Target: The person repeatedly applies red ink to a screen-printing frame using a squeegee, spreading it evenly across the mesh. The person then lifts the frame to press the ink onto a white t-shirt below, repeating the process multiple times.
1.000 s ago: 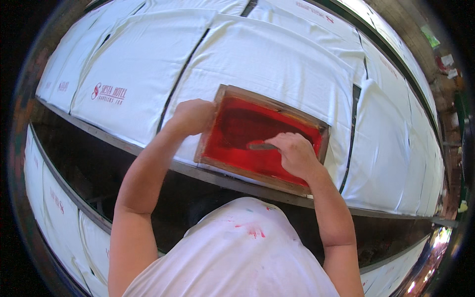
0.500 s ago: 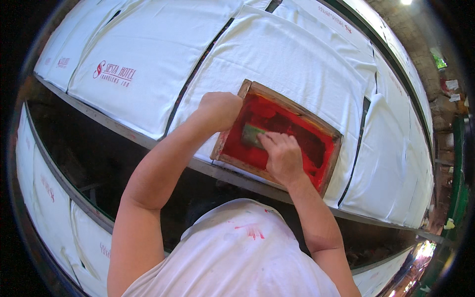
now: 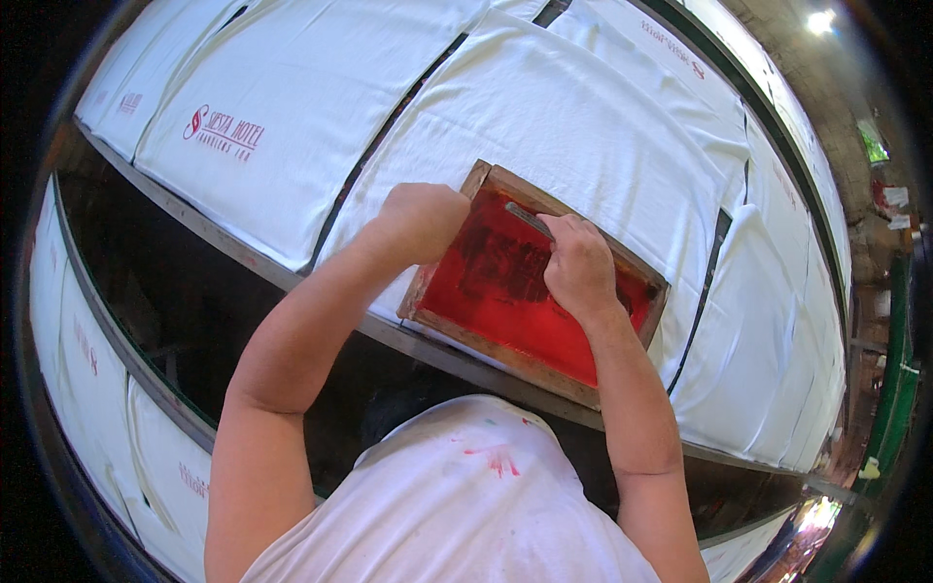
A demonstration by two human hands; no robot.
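A wooden screen frame (image 3: pixel 478 356) lies on white fabric (image 3: pixel 573 117), its mesh (image 3: pixel 486 325) coated with wet red ink and a darker area near the middle. My left hand (image 3: pixel 423 219) is closed on the frame's left side, near the upper corner. My right hand (image 3: pixel 578 262) grips a narrow squeegee (image 3: pixel 525 216) at the far side of the screen, just inside the upper wooden edge. The squeegee's right end is hidden by my fingers.
White cloths with red prints (image 3: pixel 224 87) cover the long table, which has a metal front edge (image 3: pixel 194 212). Another cloth-covered table (image 3: pixel 107 369) stands at the lower left, beyond a dark gap. A green rail (image 3: pixel 889 389) runs along the far right.
Over the last second the squeegee went leftward, then up to the screen's far edge, now lying along it in my right hand. My left hand stays on the frame.
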